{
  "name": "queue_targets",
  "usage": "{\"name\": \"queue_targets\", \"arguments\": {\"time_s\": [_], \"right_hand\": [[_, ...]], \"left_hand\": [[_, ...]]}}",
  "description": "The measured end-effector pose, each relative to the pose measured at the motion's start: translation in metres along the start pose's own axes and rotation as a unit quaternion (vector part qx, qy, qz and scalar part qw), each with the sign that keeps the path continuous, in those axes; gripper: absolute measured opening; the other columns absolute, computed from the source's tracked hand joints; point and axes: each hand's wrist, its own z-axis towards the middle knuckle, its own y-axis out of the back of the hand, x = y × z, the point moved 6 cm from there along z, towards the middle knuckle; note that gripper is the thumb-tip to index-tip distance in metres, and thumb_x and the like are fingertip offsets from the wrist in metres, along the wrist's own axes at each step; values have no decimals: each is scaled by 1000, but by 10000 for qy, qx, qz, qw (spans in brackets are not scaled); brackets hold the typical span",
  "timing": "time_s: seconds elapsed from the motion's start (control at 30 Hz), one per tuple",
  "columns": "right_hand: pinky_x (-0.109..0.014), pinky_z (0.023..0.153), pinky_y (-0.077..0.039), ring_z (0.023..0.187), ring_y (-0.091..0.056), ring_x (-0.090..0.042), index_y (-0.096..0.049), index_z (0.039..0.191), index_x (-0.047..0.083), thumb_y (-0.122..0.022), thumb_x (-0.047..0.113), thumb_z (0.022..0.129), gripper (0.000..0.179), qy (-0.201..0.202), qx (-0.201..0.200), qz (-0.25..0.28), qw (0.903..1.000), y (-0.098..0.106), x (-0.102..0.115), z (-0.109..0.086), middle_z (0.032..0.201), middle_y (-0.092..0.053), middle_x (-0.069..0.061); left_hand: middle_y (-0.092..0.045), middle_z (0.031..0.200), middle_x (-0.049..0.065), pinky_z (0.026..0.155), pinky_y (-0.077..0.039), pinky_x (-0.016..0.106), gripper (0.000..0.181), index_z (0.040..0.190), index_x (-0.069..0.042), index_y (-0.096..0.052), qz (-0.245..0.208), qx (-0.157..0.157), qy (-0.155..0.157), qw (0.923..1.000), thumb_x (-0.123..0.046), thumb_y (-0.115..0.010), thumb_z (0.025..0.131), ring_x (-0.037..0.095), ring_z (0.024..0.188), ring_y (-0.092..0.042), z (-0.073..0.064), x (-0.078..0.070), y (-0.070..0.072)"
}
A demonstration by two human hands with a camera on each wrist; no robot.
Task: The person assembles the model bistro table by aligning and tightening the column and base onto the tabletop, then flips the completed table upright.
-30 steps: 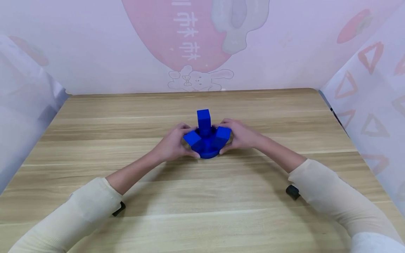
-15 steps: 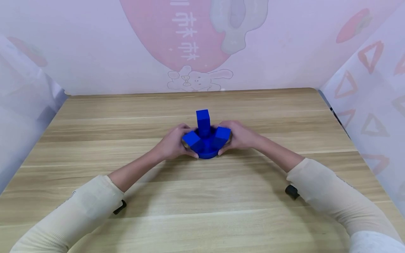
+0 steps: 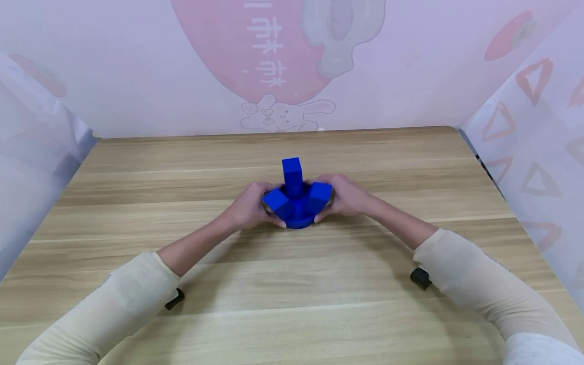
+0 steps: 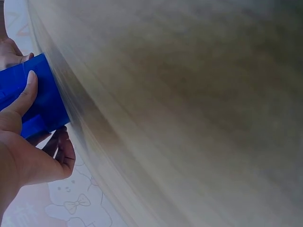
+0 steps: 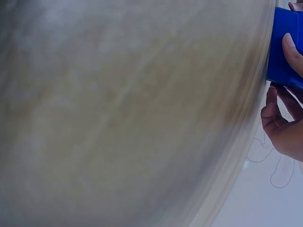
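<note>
A blue round-based piece (image 3: 299, 222) stands upright at the middle of the wooden table. Three square-topped blocks rise from its base, one at the back and two leaning outward at the front sides. My left hand (image 3: 248, 207) grips its left side, thumb on the near wall and fingers behind. On the opposite side my right hand (image 3: 345, 196) grips it likewise. In the left wrist view the left thumb (image 4: 28, 92) lies flat along the blue wall. The right wrist view shows the right thumb (image 5: 291, 52) on the wall. Fingertips behind the piece are partly hidden.
The wooden table (image 3: 292, 299) spreads around the piece on all sides. A pale printed backdrop (image 3: 410, 86) rises at its far edge, with similar sheets at left and right. Small black devices (image 3: 421, 278) hang at both sleeved forearms.
The blue piece and both hands appear shifted very slightly left, along with the backdrop, in the head view. Both hands keep their hold on the piece.
</note>
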Motion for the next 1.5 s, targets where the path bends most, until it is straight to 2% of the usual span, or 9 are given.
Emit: {"name": "queue_targets", "arguments": {"time_s": [0.2, 0.43, 0.53, 0.67, 0.77, 0.9, 1.03, 1.3, 1.5], "right_hand": [[-49, 111, -47, 125, -63, -38, -62, 135, -10, -101, 11, 63, 85, -76, -108, 134, 9998, 1, 3, -4, 131, -68, -23], [-50, 110, -47, 124, -64, -38, -61, 135, -9, -100, 7, 64, 83, -62, -293, 300, 9991, 13, 10, -5, 130, -68, -23], [-43, 89, -55, 109, -68, -33, -63, 135, -8, -100, 5, 64, 82, -71, -386, 381, 9985, 19, 13, -4, 128, -70, -21], [-34, 64, -53, 84, -66, -30, -63, 136, -6, -98, 2, 67, 78, -278, -532, 714, 9956, 24, 13, -6, 125, -72, -19], [-35, 75, -61, 88, -71, -33, -64, 133, -8, -92, -4, 73, 67, -550, -632, 1395, 9867, 27, 12, -8, 122, -72, -22], [-39, 97, -58, 116, -68, -39, -60, 135, -12, -79, -10, 85, 53, -743, -770, 2407, 9647, 28, 13, -10, 129, -67, -27], [-37, 104, -53, 130, -60, -39, -50, 146, -12, -67, -4, 98, 52, -814, -999, 2731, 9533, 33, 15, -9, 142, -59, -28], [-45, 114, -42, 143, -44, -42, -28, 155, -15, -61, -10, 98, 66, -738, -981, 2746, 9537, 31, 20, -6, 158, -38, -32], [-38, 98, -55, 125, -62, -43, -48, 144, -17, -63, -10, 98, 49, -611, -1572, 2091, 9632, 33, 26, -2, 138, -58, -34]], "left_hand": [[-68, 133, 19, 112, -46, 49, 84, 138, 5, -63, -221, -176, 19, 9996, -9, -101, 64, 36, 126, -63, -2, -2, 2], [-68, 132, 21, 109, -48, 49, 84, 136, 6, -64, -124, -416, -120, 9990, -8, -102, 62, 37, 124, -64, -1, -11, 14], [-67, 134, 20, 110, -48, 48, 84, 138, 3, -64, -238, -420, 24, 9988, -8, -101, 63, 36, 126, -64, -1, -14, 19], [-72, 129, 13, 87, -56, 40, 74, 134, -3, -69, -458, -501, 310, 9972, -10, -99, 67, 30, 113, -66, -2, -17, 26], [-74, 120, 12, 75, -51, 37, 61, 128, -3, -72, -740, -569, 571, 9940, -11, -96, 73, 33, 106, -60, -4, -17, 31], [-72, 119, 17, 93, -55, 40, 51, 129, 2, -68, -1456, -608, 800, 9842, -10, -89, 83, 36, 113, -60, -5, -17, 35], [-68, 130, 21, 102, -55, 42, 49, 139, 4, -60, -2270, -630, 854, 9681, -9, -77, 95, 34, 121, -64, -2, -18, 34], [-66, 132, 25, 106, -51, 41, 42, 140, 8, -59, -2959, -941, 1010, 9452, -16, -63, 106, 19, 108, -70, 4, -19, 33], [-61, 138, 30, 101, -55, 36, 46, 143, 12, -53, -3301, -817, 1115, 9338, -21, -52, 110, 12, 101, -70, 8, -18, 31]]}}
